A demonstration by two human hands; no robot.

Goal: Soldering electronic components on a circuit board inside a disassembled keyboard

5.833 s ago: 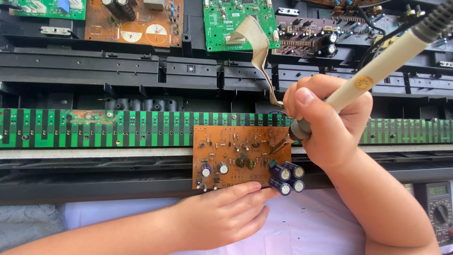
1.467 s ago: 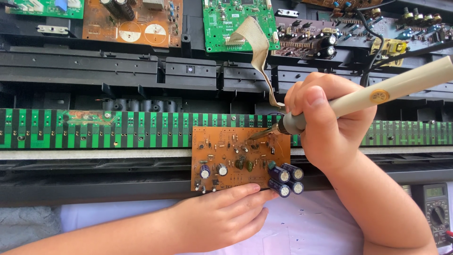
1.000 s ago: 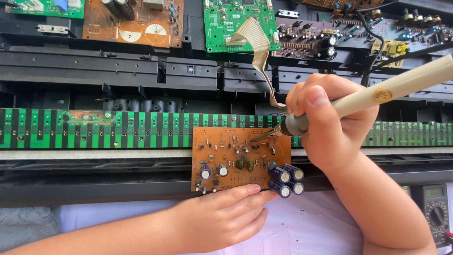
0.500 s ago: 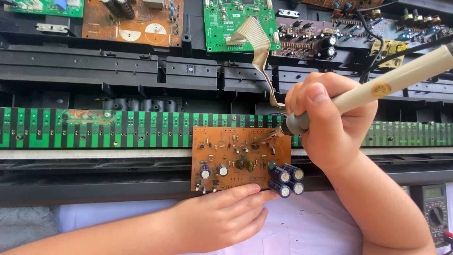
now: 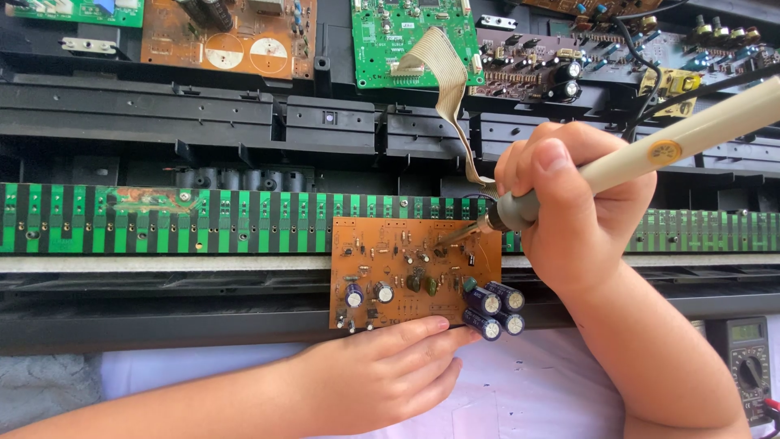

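The small orange circuit board (image 5: pixel 410 272) lies across the front of an opened keyboard chassis (image 5: pixel 203 122), its upper edge overlapping the long green contact strip (image 5: pixel 162 221) and its lower edge hanging just past the black front rail (image 5: pixel 162 325). To the left of the board the strip and rail run on uncovered, so there is free room that way; to the right the space is crowded by the right hand and forearm. Behind the strip, black plastic ribs and more green and brown boards (image 5: pixel 410 41) fill the far side, and a grey ribbon cable (image 5: pixel 443 89) drops from them to just above the board's upper right corner. A multimeter (image 5: pixel 747 366) sits at the lower right edge, well apart from the board.

The left hand (image 5: pixel 382 378) rests flat on a pale cloth (image 5: pixel 520 398), fingers (image 5: pixel 422 333) loosely stretched and close together, their tips touching the board's lower edge beside a cluster of dark blue capacitors (image 5: pixel 494 307); it presses rather than grips.

The right hand (image 5: pixel 577 203) is curled tight around the cream handle of a soldering iron (image 5: pixel 650 154), thumb on top. The iron's metal tip meets the board's upper right area
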